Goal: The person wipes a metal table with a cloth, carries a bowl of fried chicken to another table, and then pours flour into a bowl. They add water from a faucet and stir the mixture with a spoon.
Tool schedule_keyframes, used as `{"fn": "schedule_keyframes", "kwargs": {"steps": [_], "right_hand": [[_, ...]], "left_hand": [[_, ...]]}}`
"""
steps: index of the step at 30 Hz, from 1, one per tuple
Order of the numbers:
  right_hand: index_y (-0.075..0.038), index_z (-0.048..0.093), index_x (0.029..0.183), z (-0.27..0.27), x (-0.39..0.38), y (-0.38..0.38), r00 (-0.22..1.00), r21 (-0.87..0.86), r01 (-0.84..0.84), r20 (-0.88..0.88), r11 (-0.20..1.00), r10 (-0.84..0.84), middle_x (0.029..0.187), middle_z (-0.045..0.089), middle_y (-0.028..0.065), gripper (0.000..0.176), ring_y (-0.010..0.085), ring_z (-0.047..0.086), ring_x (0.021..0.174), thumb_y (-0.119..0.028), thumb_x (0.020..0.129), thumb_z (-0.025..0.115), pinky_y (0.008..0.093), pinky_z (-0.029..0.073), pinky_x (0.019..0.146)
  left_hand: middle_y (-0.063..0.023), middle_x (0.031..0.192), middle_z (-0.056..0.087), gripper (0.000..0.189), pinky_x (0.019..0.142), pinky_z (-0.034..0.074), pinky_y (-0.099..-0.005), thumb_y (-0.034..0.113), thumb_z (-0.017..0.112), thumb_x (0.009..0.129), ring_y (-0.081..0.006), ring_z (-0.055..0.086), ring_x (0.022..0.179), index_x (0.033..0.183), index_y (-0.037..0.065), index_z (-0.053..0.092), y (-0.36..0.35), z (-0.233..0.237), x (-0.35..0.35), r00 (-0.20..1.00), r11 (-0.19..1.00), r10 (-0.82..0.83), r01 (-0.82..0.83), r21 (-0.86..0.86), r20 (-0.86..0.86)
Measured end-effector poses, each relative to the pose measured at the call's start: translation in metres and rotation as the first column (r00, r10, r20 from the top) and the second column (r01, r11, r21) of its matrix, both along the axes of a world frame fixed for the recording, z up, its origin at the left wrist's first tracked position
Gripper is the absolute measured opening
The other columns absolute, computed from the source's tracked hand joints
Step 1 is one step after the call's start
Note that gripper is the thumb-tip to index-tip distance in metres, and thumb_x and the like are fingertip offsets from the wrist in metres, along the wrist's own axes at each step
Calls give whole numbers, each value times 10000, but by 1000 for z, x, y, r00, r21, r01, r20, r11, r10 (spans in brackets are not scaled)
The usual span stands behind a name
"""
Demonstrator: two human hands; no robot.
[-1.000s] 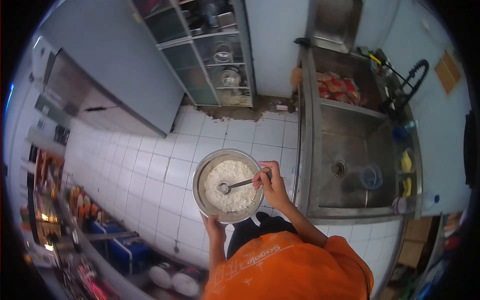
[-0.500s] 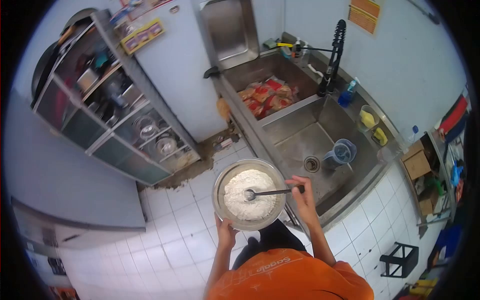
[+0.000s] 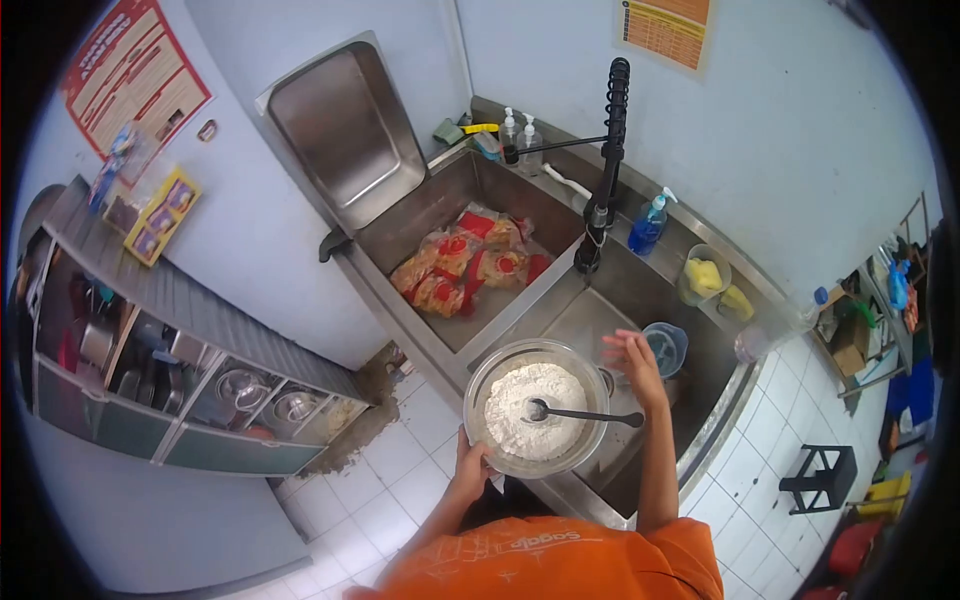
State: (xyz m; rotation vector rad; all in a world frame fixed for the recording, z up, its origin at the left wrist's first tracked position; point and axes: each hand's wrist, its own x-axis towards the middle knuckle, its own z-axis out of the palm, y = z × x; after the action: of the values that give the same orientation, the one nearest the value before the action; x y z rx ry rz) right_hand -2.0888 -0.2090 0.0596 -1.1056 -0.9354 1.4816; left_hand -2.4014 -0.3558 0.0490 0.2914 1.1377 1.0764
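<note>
My left hand point(image 3: 470, 468) grips the near rim of a round metal bowl point(image 3: 481, 388) filled with white flour point(image 3: 536, 406). A spoon point(image 3: 585, 414) rests in the flour, its handle sticking out over the bowl's right rim. Above the sink, my right hand point(image 3: 636, 361) hovers with fingers spread, holding nothing, just left of a clear blue measuring jug point(image 3: 666, 345). The bowl hangs over the front edge of the steel sink point(image 3: 720, 400).
The left sink basin holds several red and yellow packets point(image 3: 462, 262). A black spring faucet point(image 3: 603, 165) rises between the basins. Soap bottles point(image 3: 648, 224) and yellow sponges point(image 3: 712, 277) line the back ledge. A shelf unit with cookware point(image 3: 150, 360) stands at left; a black stool point(image 3: 816, 478) at right.
I have turned toward the sink, bringing the bowl over its edge. My right hand has let go of the spoon handle and moved up toward the blue jug.
</note>
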Motion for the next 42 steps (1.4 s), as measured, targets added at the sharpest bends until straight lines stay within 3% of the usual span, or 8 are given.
{"fn": "schedule_keyframes", "kwargs": {"steps": [9,12,22,26,28,32,35,42], "right_hand": [[-100,473,1245,32,52,182,971,24,-74,228,997,66,1356,486,90,326,234,475,1242,-330,1020,422,385,415,1004],[-117,496,1264,7,42,237,946,3,95,311,995,-91,1303,527,56,355,193,467,1250,-363,1015,433,389,399,999],[-75,487,1302,-74,11,288,800,423,-26,553,906,-235,1108,597,7,379,141,565,991,-310,1006,458,274,447,886],[-76,495,1254,-18,28,235,959,-30,51,281,998,-40,1234,547,71,374,200,518,1148,-341,990,496,303,426,944],[-135,451,1299,0,41,190,809,1,73,585,997,-60,1093,572,46,397,159,544,1045,-341,970,536,305,441,863],[-92,495,1210,38,11,89,454,-257,203,880,945,141,1149,603,181,489,347,635,977,-298,826,714,429,483,858],[-169,517,1135,30,-37,53,276,-139,294,959,946,56,969,602,163,527,401,629,897,-223,694,798,490,492,761],[-158,587,1035,12,-60,70,-102,255,407,967,877,-233,861,596,97,352,313,648,720,-221,730,751,442,483,603]], "left_hand": [[-143,1304,429,776,662,592,-426,96,481,748,-295,565,1065,1457,206,183,115,-36,1,962,963,-261,254,-85,-81],[-137,1301,430,787,643,591,-398,91,504,736,-278,553,1072,1454,193,198,167,-57,5,930,931,-352,336,-143,-103],[-135,1321,439,748,643,606,-395,108,528,746,-267,565,1082,1431,130,229,276,-44,13,760,775,-628,631,-44,-166],[-125,1321,428,753,693,602,-416,102,524,738,-268,548,1105,1431,143,233,293,-71,14,757,764,-645,644,-45,-103],[-122,1322,426,753,701,598,-420,104,524,734,-270,544,1111,1429,152,238,298,-68,20,756,760,-649,648,-44,-87],[-118,1297,448,725,669,576,-385,138,528,742,-262,544,1100,1414,162,259,308,-63,33,775,780,-625,623,-56,-94],[-117,1288,453,706,652,564,-366,155,527,743,-261,549,1080,1401,158,270,314,-63,48,787,799,-596,601,-21,-161],[-139,1367,404,772,745,571,-444,155,498,792,-300,543,1118,1478,207,148,324,-59,60,814,811,-555,575,108,-170]]}}
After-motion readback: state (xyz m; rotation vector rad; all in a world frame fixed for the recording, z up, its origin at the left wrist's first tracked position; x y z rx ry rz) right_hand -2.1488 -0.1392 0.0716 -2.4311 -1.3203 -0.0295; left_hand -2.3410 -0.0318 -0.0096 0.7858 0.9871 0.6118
